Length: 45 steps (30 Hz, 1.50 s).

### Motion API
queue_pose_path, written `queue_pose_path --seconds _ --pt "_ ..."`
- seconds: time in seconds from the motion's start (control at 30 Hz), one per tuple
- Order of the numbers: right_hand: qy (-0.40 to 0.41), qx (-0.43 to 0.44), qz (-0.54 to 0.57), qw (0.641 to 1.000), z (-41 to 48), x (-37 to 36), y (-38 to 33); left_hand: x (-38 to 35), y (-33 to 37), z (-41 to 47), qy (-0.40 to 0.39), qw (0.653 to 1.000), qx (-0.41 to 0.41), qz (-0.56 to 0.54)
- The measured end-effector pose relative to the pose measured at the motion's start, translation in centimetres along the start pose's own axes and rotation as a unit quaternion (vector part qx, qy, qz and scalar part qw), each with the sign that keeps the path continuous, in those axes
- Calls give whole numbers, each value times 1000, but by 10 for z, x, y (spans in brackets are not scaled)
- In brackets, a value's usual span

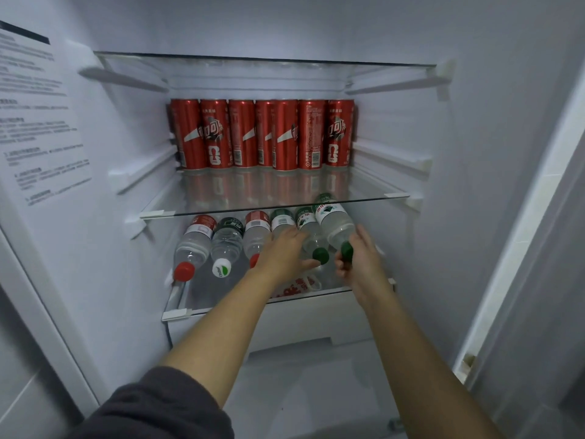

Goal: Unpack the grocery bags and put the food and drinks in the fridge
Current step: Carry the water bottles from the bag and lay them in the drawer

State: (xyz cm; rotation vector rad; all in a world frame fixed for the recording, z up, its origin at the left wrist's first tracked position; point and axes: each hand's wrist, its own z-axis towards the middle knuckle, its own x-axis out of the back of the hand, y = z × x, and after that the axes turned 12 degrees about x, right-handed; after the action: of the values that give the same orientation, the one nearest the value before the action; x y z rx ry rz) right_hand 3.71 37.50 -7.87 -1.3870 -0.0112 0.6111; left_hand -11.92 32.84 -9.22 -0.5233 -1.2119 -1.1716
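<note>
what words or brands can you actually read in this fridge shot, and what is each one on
"可口可", cut off at the edge: on the red cans.
"C'estbon", faint: on the white bottle cap.
Sheet on the left wall: print too blurred to read.
Bottle labels: too blurred to read.

Cans (262,134) on upper shelf (275,202), bottles (228,239) side by side below.
</note>
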Motion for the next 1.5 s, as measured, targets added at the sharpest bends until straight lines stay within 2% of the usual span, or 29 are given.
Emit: queue_pose_path --seconds 0.17,0.27,0.8,0.93,1.03,1.07,1.17,1.2,1.33,1.5 --pt "-79 -31 -40 996 34 4 5 -3 1 3 25 1000 -1 2" --pt "-98 -34 -46 994 48 10 12 -4 1 6 22 1000 0 14" --pt "-91 -46 -66 993 87 5 28 -4 -1 12 14 1000 -7 27" --pt "-88 -23 -156 984 82 7 25 -3 -5 9 26 997 -31 61" --pt "-39 72 -256 963 65 14 23 6 -16 6 10 995 -49 92" --pt "-15 125 -304 944 59 18 22 9 -20 5 -2 994 -52 98" --pt "62 247 -487 835 45 29 20 14 -30 5 -15 992 -57 110" --pt "73 275 -499 818 45 30 21 14 -31 6 -13 992 -57 113" --pt "2 343 -472 812 55 28 34 8 -28 10 11 991 -50 125" --pt "-53 325 -548 769 82 28 39 1 -26 15 43 989 -46 130"
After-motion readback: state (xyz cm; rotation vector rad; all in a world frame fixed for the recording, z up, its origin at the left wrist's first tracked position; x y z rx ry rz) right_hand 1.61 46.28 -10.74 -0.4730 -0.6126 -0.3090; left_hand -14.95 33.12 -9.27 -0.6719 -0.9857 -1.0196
